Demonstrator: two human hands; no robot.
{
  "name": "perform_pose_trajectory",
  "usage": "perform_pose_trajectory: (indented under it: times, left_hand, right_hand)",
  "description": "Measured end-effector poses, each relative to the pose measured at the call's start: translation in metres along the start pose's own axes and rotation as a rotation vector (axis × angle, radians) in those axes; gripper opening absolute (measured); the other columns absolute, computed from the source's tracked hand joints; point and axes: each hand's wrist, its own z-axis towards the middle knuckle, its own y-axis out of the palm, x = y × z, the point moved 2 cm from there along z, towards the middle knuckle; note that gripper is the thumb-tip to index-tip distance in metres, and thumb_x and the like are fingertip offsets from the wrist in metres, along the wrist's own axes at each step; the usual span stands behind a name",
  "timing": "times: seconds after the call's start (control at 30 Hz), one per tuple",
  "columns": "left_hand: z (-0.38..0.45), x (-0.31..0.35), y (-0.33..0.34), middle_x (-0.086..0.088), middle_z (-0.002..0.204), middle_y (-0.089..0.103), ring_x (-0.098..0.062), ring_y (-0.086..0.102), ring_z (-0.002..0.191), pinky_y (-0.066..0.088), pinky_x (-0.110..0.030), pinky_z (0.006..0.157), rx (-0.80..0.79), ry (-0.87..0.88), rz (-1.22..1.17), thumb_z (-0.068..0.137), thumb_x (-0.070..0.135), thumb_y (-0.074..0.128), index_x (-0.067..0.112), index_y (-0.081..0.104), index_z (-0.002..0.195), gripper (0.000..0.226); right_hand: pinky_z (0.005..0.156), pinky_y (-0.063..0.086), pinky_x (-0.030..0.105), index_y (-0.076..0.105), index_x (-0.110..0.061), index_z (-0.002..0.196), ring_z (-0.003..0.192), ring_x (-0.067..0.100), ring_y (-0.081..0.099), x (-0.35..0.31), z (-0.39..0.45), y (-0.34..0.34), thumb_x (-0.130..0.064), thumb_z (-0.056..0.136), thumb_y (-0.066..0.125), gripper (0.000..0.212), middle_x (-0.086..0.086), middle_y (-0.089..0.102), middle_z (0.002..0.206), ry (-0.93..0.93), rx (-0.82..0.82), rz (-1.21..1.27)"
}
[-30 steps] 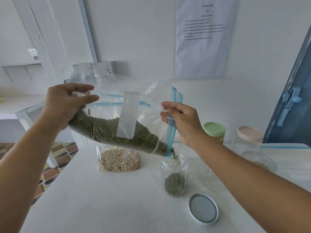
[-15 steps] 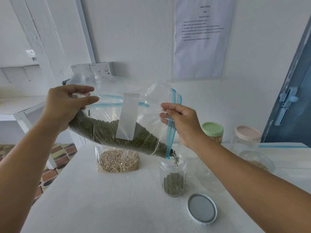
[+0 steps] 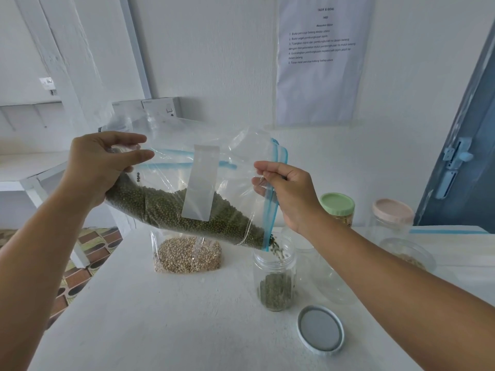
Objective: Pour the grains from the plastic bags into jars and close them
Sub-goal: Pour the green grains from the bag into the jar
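A clear zip bag of green grains [image 3: 171, 210] hangs tilted over the table, its blue-zipped mouth down to the right. My left hand [image 3: 99, 164] grips the bag's raised bottom end. My right hand [image 3: 286, 194] pinches the zip edge at the mouth. Green grains stream from the mouth's lowest corner into an open clear jar [image 3: 276, 279], which is partly filled. The jar's white lid [image 3: 320, 329] lies upside down on the table in front of it.
A second bag of tan grains [image 3: 187, 254] lies on the white table [image 3: 160, 317] behind. At the right stand a green-lidded jar [image 3: 338, 207], a pink-lidded jar [image 3: 392, 218] and other clear jars [image 3: 407, 253]. The table's left edge drops to a patterned floor.
The grains keep flowing and the level in the jar has risen a little. Both hands hold the bag in nearly the same pose.
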Motion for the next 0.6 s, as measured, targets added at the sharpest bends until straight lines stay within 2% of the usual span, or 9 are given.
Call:
perform_pose_trajectory:
  times: [0.2,0.37,0.6]
  left_hand:
    - [0.0021,0.0001,-0.0008,-0.022,0.109,0.073,-0.016,0.054,0.056,0.049,-0.017,0.053,0.003,-0.001,-0.019,0.057,0.039,0.094,0.032,0.082,0.094,0.040]
    - [0.0018,-0.0029,0.0013,-0.035,0.109,0.067,-0.010,0.052,0.050,0.047,-0.015,0.050,0.014,0.002,-0.013,0.062,0.032,0.094,0.025,0.082,0.101,0.041]
    - [0.0023,-0.0014,0.0022,-0.036,0.106,0.067,-0.011,0.051,0.050,0.047,-0.015,0.050,0.012,0.012,-0.015,0.065,0.027,0.095,0.026,0.082,0.099,0.036]
  right_hand:
    - [0.085,0.063,0.037,0.078,-0.008,0.104,0.087,0.021,0.075,0.0005,0.0006,0.0005,0.003,0.102,0.057,0.024,0.007,0.076,0.102,0.003,0.003,0.007]
    - [0.083,0.063,0.035,0.078,-0.007,0.105,0.088,0.021,0.075,0.0026,0.0019,-0.0004,0.003,0.102,0.057,0.023,0.006,0.076,0.103,0.011,0.007,-0.003]
    - [0.083,0.063,0.035,0.078,-0.008,0.104,0.087,0.020,0.075,0.0020,0.0016,-0.0008,0.003,0.102,0.057,0.024,0.008,0.075,0.105,0.007,0.007,0.003]
